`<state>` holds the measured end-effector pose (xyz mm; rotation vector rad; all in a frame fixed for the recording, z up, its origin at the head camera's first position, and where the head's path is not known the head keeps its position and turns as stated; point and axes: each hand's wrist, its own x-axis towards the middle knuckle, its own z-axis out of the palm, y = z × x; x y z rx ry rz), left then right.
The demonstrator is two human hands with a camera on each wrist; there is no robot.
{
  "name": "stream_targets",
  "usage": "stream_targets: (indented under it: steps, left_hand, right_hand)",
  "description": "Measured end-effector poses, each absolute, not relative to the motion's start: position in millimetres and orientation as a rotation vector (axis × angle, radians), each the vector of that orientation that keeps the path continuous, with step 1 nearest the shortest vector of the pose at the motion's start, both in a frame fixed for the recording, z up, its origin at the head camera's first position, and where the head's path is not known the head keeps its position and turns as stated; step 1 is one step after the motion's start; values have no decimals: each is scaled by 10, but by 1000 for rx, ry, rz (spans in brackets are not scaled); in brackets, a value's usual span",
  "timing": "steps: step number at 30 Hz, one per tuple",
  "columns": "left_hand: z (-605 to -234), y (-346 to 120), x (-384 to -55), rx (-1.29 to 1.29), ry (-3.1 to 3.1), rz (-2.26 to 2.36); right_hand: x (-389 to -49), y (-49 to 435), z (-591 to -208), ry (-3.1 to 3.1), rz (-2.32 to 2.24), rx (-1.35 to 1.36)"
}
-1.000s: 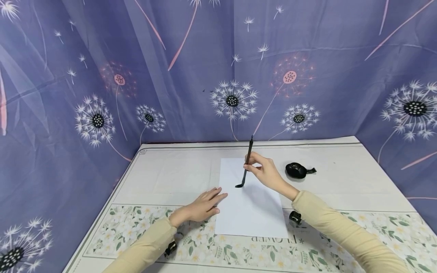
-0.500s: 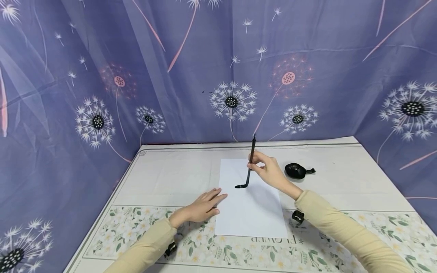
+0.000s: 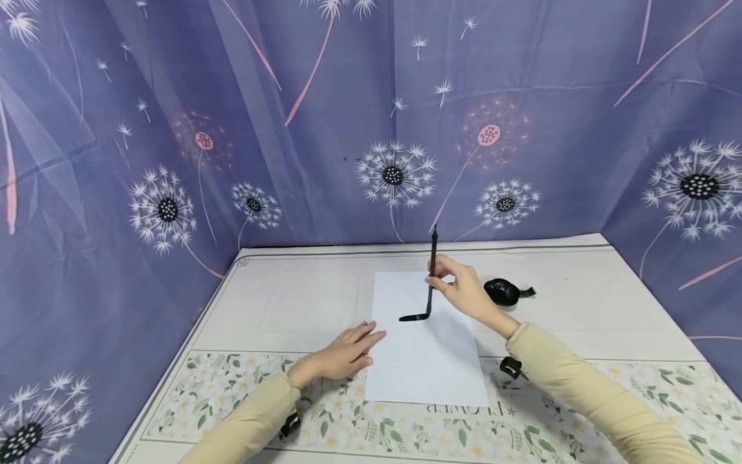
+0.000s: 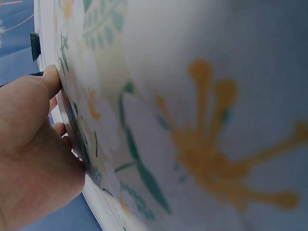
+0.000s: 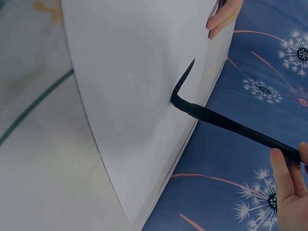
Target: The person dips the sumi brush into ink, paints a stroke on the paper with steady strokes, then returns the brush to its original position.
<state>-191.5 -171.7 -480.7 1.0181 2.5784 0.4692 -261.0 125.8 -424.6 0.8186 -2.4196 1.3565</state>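
Observation:
My right hand [image 3: 460,290] pinches a dark writing brush [image 3: 433,258] by its handle, which stands nearly upright. The brush's tip touches the white sheet of paper [image 3: 426,367] at the right end of a short black ink stroke [image 3: 411,318]. In the right wrist view the bent brush tip meets that stroke, and the fingers [image 5: 284,178] hold the handle. My left hand [image 3: 342,351] rests palm down with spread fingers at the paper's left edge, fingertips on the sheet. The left wrist view shows the thumb side of this hand [image 4: 38,139] low on the flowered cloth.
A small black ink dish [image 3: 503,292] with a short handle stands right of the paper, partly behind the right hand. The white table cover [image 3: 290,290] has a flowered band [image 3: 232,393] across its front. A purple dandelion curtain [image 3: 324,161] hangs behind the table.
My right hand has moved to the right with the brush, and the black stroke on the paper has grown longer rightwards. The left hand has stayed in place.

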Motion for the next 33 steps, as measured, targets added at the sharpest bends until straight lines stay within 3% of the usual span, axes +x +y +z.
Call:
stream_targets:
  steps: [33]
  left_hand:
    - [-4854, -1726, -1933, 1015, 2572, 465]
  right_hand:
    - [-2636, 1387, -4089, -2266, 1168, 865]
